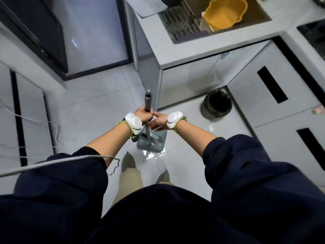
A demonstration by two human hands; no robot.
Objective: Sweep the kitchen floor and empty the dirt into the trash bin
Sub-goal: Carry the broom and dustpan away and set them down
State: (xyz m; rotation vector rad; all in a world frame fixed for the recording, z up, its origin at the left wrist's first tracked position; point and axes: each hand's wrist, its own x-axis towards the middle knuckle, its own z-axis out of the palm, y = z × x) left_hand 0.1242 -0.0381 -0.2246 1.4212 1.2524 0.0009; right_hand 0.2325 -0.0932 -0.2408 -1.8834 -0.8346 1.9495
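Dark blue sleeves (pixel 58 182) fill the bottom of the view, and a grey cable (pixel 61 160) is draped across the left one. Both forearms are stretched forward, and a white device (pixel 133 123) is strapped to each wrist.

The broom handle (pixel 148 100) is gripped by the left hand (pixel 143 116), whose fingers are curled round the shaft just below the grey top end. The right hand (pixel 159 120) is held just beside it, thumb touching the left hand and fingers reaching toward the shaft. Whether those fingers close round it cannot be told.

The broom is held nearly upright. Its long axis runs from the top end, above the hands and pointing up toward the camera, down to the bristles (pixel 157 138) below the hands. The bristles are seated in a blue-grey dustpan (pixel 154 147), which rests on the pale tiled floor (pixel 98 110) directly under the hands.

The dark trash bin (pixel 217 104) is placed on the floor in the corner of the cabinets, to the right of the hands and apart from the dustpan. Beyond it, a yellow basin (pixel 226 13) is set in the sink (pixel 260 14) of the counter (pixel 193 48).
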